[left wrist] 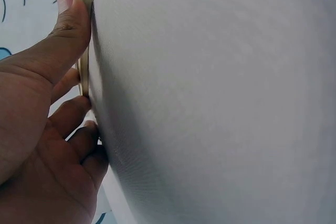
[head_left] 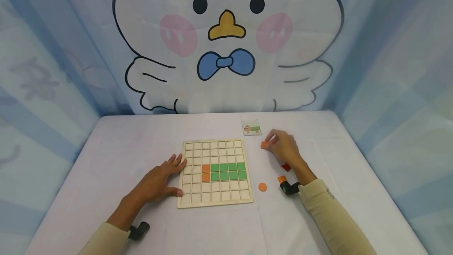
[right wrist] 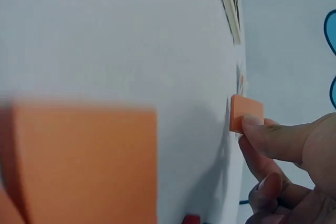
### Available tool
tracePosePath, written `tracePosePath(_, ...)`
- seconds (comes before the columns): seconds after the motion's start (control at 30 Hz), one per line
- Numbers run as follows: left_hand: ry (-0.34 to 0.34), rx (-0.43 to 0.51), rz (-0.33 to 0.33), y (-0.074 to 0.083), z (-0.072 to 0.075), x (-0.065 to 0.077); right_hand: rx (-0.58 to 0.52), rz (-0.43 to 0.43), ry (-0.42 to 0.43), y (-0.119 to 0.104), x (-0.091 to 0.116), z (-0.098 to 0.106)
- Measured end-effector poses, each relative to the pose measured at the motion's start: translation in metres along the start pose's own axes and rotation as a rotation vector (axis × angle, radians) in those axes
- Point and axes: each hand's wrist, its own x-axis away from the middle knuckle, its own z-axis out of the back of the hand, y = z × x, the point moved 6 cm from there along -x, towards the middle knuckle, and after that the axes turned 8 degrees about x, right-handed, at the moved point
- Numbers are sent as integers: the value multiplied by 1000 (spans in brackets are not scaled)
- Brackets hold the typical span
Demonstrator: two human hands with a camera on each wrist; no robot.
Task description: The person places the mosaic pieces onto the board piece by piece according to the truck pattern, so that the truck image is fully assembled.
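Observation:
A wooden grid board (head_left: pixel 216 200) lies on the white table, with two orange square tiles (head_left: pixel 205 177) and a double row of green tiles (head_left: pixel 228 171) in its cells. My left hand (head_left: pixel 157 182) rests at the board's left edge, fingers spread and thumb touching the rim; the left wrist view shows thumb and fingers (left wrist: pixel 73 114) against that edge. Right of the board, my right hand (head_left: pixel 283 146) pinches an orange square tile (right wrist: pixel 247 113) between thumb and fingertips, above the table.
A small picture card (head_left: pixel 251 128) lies behind the board. An orange round tile (head_left: pixel 262 187) is right of it. A red tile (head_left: pixel 286 167) and another orange tile (head_left: pixel 281 179) lie near my right forearm. A printed curtain (head_left: pixel 226 89) stands behind the table.

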Motion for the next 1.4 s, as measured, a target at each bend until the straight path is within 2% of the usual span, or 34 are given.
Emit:
tracePosePath(0.33, -2, 3, 2, 1, 0, 0, -36, 103, -13, -35, 11, -11)
tracePosePath(0.93, -1, 4, 20, 0, -1, 0, -104, 232, -72, -106, 29, -36)
tracePosePath(1.2, -2, 7, 30, 0, -2, 0, -134, 350, -87, -136, 34, -50)
tracePosePath(1.4, -7, 7, 37, -1, -2, 0, -152, 396, -94, -155, 35, -60)
